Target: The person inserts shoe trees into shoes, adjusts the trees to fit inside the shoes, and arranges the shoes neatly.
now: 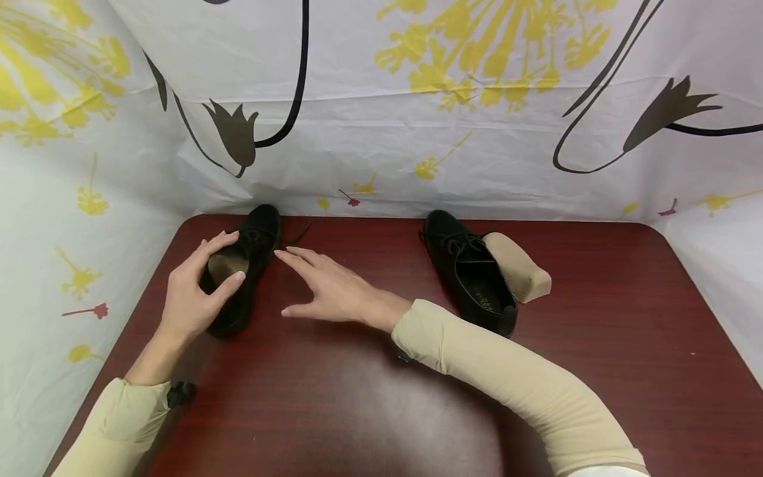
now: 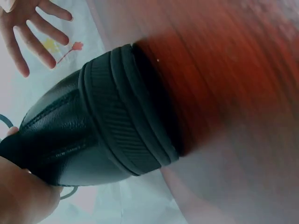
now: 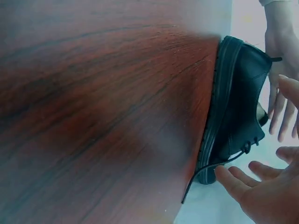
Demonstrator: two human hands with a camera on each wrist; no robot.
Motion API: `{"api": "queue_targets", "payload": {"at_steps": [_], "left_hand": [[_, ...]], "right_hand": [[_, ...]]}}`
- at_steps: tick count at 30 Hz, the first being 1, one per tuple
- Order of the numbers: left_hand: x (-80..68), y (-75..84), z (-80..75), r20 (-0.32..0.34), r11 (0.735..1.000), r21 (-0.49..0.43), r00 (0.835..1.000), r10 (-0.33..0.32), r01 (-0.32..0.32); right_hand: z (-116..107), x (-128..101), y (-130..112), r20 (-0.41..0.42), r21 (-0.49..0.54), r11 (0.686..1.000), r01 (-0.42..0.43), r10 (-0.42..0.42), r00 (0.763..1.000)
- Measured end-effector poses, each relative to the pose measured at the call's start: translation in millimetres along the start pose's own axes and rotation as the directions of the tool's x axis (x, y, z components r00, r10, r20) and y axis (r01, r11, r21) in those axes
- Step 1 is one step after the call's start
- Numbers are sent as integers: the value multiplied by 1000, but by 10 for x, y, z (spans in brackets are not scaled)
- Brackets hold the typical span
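Note:
A black lace-up shoe [image 1: 253,255] lies at the table's back left with a tan insert [image 1: 219,266] in its opening. My left hand [image 1: 235,258] grips this shoe at the collar, fingers over one side and thumb on the other. The left wrist view shows the heel and ribbed sole [image 2: 121,116] close up, with my left hand [image 2: 23,191] below. My right hand [image 1: 301,285] hovers open just right of the shoe, fingers straight, beside a loose lace [image 3: 205,172]. A second black shoe [image 1: 471,275] lies at the back right with a tan shoe form [image 1: 517,265] against it.
The dark red wooden table [image 1: 357,411] is walled on three sides by white sheeting with yellow and black flower print [image 1: 381,132]. Both shoes lie close to the back wall.

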State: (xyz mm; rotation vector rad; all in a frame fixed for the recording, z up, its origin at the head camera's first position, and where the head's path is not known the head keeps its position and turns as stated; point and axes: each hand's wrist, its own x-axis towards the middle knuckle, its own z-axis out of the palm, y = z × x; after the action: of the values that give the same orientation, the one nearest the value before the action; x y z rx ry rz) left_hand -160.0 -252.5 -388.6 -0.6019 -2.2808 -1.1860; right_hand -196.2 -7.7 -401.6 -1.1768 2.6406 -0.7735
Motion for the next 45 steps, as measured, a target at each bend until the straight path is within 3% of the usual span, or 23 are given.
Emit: {"api": "queue_targets", "payload": {"at_steps": [5, 13, 22, 28, 32, 36, 45], "left_hand": [[0, 88, 42, -34, 996, 34, 996, 86, -85], [-76, -103, 116, 9, 964, 130, 973, 233, -232], [-103, -65, 156, 18, 942, 188, 960, 281, -279], [-106, -9, 212, 54, 912, 251, 945, 322, -325], [-111, 37, 265, 94, 903, 277, 944, 316, -330], [-117, 69, 319, 138, 913, 272, 951, 276, -304], [-163, 83, 455, 224, 929, 247, 949, 222, -275]], "right_hand": [[-40, -107, 70, 4, -12, 1000, 19, -19, 1000], [-44, -318, 275, -4, -38, 999, -31, 31, 1000], [-99, -383, 300, -15, -63, 998, -7, 6, 1000], [-117, -441, 310, -17, -42, 999, -19, 19, 1000], [-157, -536, 334, -25, -42, 999, -32, 31, 999], [-198, -660, 374, -49, -52, 997, -50, 47, 998], [-180, -780, 436, -49, -88, 995, -43, 39, 998]]}}
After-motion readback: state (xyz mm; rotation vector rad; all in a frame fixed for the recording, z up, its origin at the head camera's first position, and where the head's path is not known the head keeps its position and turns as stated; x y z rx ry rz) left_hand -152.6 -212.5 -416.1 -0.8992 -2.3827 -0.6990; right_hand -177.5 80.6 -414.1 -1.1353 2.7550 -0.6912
